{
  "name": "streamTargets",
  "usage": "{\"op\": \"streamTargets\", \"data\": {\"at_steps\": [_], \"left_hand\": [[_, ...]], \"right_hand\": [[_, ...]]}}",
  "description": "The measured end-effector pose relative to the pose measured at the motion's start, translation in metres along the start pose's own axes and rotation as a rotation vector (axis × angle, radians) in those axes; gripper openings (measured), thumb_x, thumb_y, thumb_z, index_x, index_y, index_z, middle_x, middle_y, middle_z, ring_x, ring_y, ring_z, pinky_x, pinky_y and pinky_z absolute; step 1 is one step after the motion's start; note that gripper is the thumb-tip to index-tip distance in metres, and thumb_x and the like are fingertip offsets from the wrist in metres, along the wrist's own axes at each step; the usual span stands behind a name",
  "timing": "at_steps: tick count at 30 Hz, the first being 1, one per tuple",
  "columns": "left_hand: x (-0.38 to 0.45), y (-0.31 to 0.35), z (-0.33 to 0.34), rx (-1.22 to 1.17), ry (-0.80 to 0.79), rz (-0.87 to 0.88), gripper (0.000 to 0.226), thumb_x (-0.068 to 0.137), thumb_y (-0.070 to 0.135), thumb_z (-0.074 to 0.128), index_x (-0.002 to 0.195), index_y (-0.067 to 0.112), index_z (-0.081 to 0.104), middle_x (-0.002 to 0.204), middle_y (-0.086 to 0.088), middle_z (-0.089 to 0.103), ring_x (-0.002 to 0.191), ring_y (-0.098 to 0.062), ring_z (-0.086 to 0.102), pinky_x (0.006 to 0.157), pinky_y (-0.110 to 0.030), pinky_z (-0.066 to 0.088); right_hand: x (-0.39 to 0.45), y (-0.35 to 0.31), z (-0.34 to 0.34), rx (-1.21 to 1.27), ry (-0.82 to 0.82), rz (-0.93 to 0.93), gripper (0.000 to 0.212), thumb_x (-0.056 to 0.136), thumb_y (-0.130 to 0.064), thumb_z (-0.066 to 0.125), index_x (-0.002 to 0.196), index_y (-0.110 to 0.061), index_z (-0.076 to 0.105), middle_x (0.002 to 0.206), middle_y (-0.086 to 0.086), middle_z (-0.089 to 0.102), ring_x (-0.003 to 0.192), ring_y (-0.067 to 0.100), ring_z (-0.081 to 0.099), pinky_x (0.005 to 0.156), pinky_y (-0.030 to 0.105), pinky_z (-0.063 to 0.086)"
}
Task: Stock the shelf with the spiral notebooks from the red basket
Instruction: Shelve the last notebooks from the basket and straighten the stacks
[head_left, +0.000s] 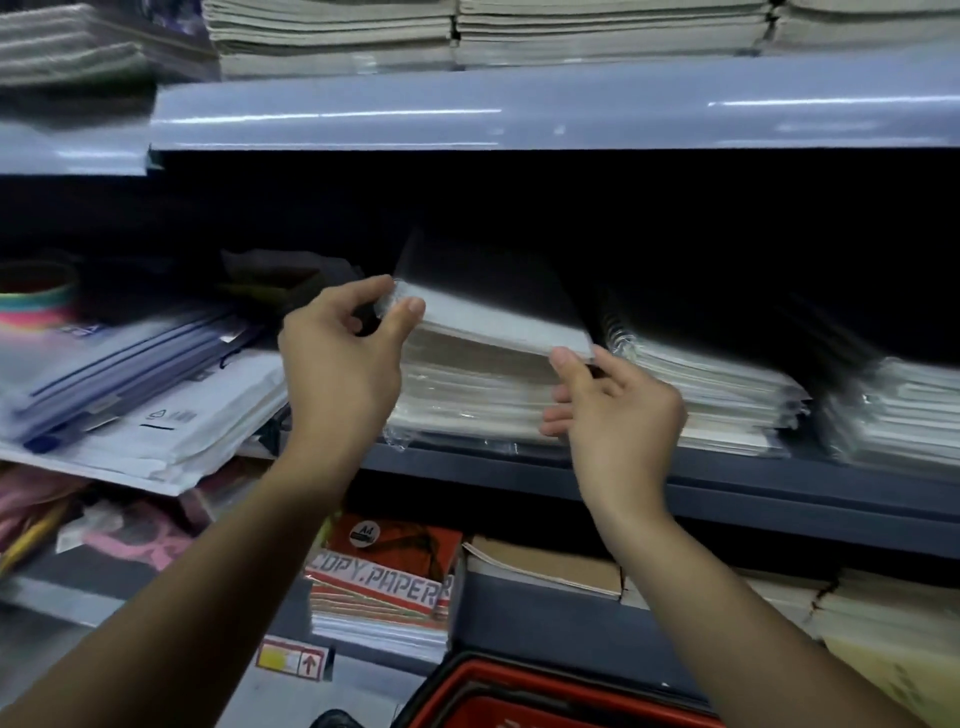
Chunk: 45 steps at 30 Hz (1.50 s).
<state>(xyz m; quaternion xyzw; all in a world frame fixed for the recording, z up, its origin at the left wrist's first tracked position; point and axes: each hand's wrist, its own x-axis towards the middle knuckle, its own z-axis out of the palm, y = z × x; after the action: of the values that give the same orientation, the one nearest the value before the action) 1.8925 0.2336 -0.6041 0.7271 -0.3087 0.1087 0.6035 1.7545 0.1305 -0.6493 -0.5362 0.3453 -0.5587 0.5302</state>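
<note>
Both hands were raised to the middle shelf (519, 467). The left hand (343, 358) pinched the left front corner of a plastic-wrapped notebook (488, 317) between thumb and forefinger. The right hand (618, 410) touched the right front corner of the same notebook with its thumb tip; its other fingers were loosely curved and spread, not clenched on anything. The notebook lay tilted, its front edge lower, on top of a stack of wrapped notebooks (467, 400) standing near the front edge of the shelf. Just to the right stood a second stack of spiral notebooks (711, 384), their wire bindings turned to the left, and another stack (904, 415) beyond it, near the right edge of the view.

To the left, on a neighbouring shelf, lay blue-edged plastic folders (114, 364) on white envelopes (192, 426). On the lower shelf stood packs of copy paper (384, 577). The red basket (509, 696) was below, at the bottom edge of the view; what it contained I could not tell.
</note>
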Motion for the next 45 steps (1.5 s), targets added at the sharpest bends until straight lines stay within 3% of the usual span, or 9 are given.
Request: {"op": "streamTargets", "data": {"at_steps": [4, 11, 14, 18, 23, 29, 33, 37, 45], "left_hand": [[0.021, -0.001, 0.019, -0.076, 0.005, -0.073, 0.045, 0.090, 0.036, 0.073, 0.129, 0.013, 0.067, 0.075, 0.011, 0.061, 0.062, 0.001, 0.053, 0.056, 0.000, 0.041], [-0.017, -0.055, -0.005, -0.083, -0.149, -0.101, 0.080, 0.086, 0.039, 0.075, 0.154, 0.029, 0.034, 0.148, 0.007, 0.049, 0.127, -0.010, 0.052, 0.102, -0.032, 0.048], [-0.033, -0.085, -0.003, -0.068, -0.240, -0.222, 0.091, 0.081, 0.033, 0.081, 0.156, 0.023, 0.030, 0.151, 0.001, 0.048, 0.135, -0.017, 0.049, 0.107, -0.034, 0.043], [-0.030, -0.093, 0.006, 0.132, -0.326, -0.163, 0.082, 0.082, 0.033, 0.080, 0.152, 0.017, 0.039, 0.142, 0.001, 0.058, 0.131, -0.016, 0.053, 0.106, -0.027, 0.040], [-0.016, -0.094, 0.016, 0.146, -0.344, -0.117, 0.052, 0.085, 0.024, 0.079, 0.133, 0.014, 0.063, 0.115, 0.013, 0.065, 0.112, -0.004, 0.058, 0.094, -0.018, 0.038], [-0.001, -0.111, 0.017, 0.148, -0.328, -0.181, 0.064, 0.088, 0.027, 0.075, 0.145, 0.010, 0.051, 0.143, -0.003, 0.058, 0.124, -0.007, 0.048, 0.101, -0.021, 0.032], [0.003, -0.114, 0.014, 0.125, -0.366, -0.190, 0.069, 0.086, 0.029, 0.077, 0.146, 0.010, 0.049, 0.146, -0.001, 0.055, 0.125, -0.003, 0.045, 0.104, -0.020, 0.031], [-0.001, -0.114, 0.012, 0.131, -0.345, -0.175, 0.069, 0.083, 0.032, 0.080, 0.143, 0.010, 0.054, 0.144, 0.000, 0.058, 0.127, -0.003, 0.048, 0.105, -0.019, 0.032], [-0.008, -0.117, 0.011, 0.079, -0.309, -0.195, 0.069, 0.078, 0.032, 0.084, 0.139, 0.010, 0.059, 0.141, 0.003, 0.060, 0.124, 0.000, 0.050, 0.105, -0.017, 0.033]], "right_hand": [[0.020, 0.004, 0.020, -0.044, 0.063, 0.007, 0.048, 0.089, -0.027, 0.077, 0.132, -0.010, 0.065, 0.064, 0.011, 0.069, 0.048, 0.022, 0.065, 0.041, 0.028, 0.052], [-0.032, 0.033, -0.027, -0.402, -0.019, -0.285, 0.024, 0.095, -0.031, 0.068, 0.112, -0.016, 0.074, 0.089, -0.007, 0.071, 0.081, 0.007, 0.068, 0.077, 0.036, 0.059], [-0.033, 0.039, -0.031, -0.560, -0.171, -0.164, 0.054, 0.092, -0.035, 0.069, 0.140, -0.013, 0.057, 0.123, -0.004, 0.064, 0.101, 0.009, 0.062, 0.093, 0.027, 0.051], [-0.024, 0.035, -0.018, -0.554, -0.219, -0.050, 0.069, 0.093, -0.029, 0.069, 0.153, -0.012, 0.039, 0.127, 0.001, 0.060, 0.094, 0.006, 0.063, 0.083, 0.016, 0.046], [-0.013, 0.045, -0.008, -0.360, -0.137, 0.070, 0.048, 0.091, -0.018, 0.072, 0.135, -0.016, 0.052, 0.115, -0.007, 0.063, 0.086, -0.009, 0.060, 0.060, -0.003, 0.042], [-0.012, 0.057, -0.004, -0.326, -0.191, 0.003, 0.034, 0.094, -0.017, 0.068, 0.125, -0.021, 0.054, 0.110, -0.001, 0.070, 0.079, 0.004, 0.073, 0.066, 0.012, 0.054], [0.000, 0.054, 0.000, -0.399, -0.241, 0.048, 0.077, 0.087, -0.031, 0.077, 0.152, -0.027, 0.037, 0.114, -0.002, 0.065, 0.089, 0.013, 0.071, 0.076, 0.019, 0.055], [0.012, 0.049, 0.005, -0.385, -0.271, 0.091, 0.052, 0.089, -0.024, 0.076, 0.138, -0.029, 0.057, 0.089, -0.003, 0.073, 0.058, 0.005, 0.070, 0.051, 0.009, 0.048], [0.020, 0.055, 0.006, -0.378, -0.230, 0.058, 0.065, 0.090, -0.019, 0.075, 0.149, -0.024, 0.048, 0.090, 0.010, 0.074, 0.044, 0.008, 0.060, 0.044, 0.008, 0.044]]}}
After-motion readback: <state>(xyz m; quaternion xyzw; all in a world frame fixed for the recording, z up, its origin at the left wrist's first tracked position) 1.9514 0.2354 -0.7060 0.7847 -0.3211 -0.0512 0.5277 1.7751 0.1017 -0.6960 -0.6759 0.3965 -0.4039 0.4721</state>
